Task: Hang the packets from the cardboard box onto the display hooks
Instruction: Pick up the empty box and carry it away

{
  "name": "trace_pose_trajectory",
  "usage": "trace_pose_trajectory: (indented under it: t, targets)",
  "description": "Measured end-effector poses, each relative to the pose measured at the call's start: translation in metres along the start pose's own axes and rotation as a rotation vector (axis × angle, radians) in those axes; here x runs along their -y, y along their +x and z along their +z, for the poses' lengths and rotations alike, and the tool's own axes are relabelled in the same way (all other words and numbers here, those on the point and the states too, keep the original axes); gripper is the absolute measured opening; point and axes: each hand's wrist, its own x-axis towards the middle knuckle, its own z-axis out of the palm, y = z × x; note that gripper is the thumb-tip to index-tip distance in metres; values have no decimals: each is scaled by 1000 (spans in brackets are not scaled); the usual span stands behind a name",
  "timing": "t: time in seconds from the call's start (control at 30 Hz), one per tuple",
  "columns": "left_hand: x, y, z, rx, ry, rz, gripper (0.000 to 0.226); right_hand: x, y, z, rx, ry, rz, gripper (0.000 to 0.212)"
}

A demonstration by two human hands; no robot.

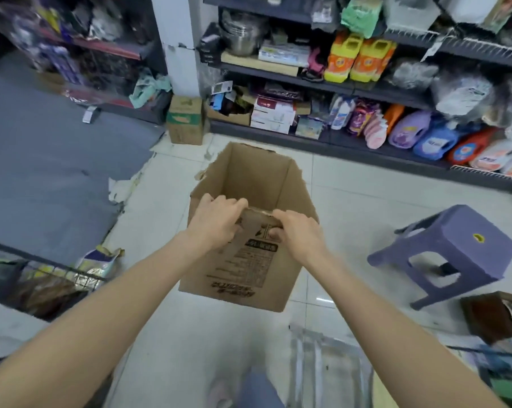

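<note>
Both hands, left and right, grip the box's near rim, fingers curled over it; no packets show inside.

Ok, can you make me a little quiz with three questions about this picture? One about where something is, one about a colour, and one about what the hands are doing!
1. Where is the stool compared with the cardboard box?
A. To its right on the floor
B. Inside it
C. Up on the shelf

2. What colour is the stool?
A. Red
B. Purple
C. Green

3. What are the two hands doing?
A. Hanging loose at the sides
B. Holding a bottle
C. Gripping the near edge of the box

Answers:
1. A, because the stool stands on the tiles to the right of the box, apart from it.
2. B, because its seat and legs are purple all over.
3. C, because the left hand and the right hand both have their fingers curled over the box's near top edge.
</note>
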Motion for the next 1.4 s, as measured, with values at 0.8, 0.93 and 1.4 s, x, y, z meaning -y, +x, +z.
trace_pose_trajectory:
  t: [0.8, 0.93, 1.4]
  targets:
    - [517, 465, 49, 272, 17, -202, 23, 116, 733, 61, 176, -101, -237, 8]
    - [611, 536, 90, 271, 72, -211, 18, 141, 851, 111, 171, -136, -253, 10]
    - [773, 707, 270, 299, 145, -331, 30, 154, 1075, 263, 318, -331, -254, 47]
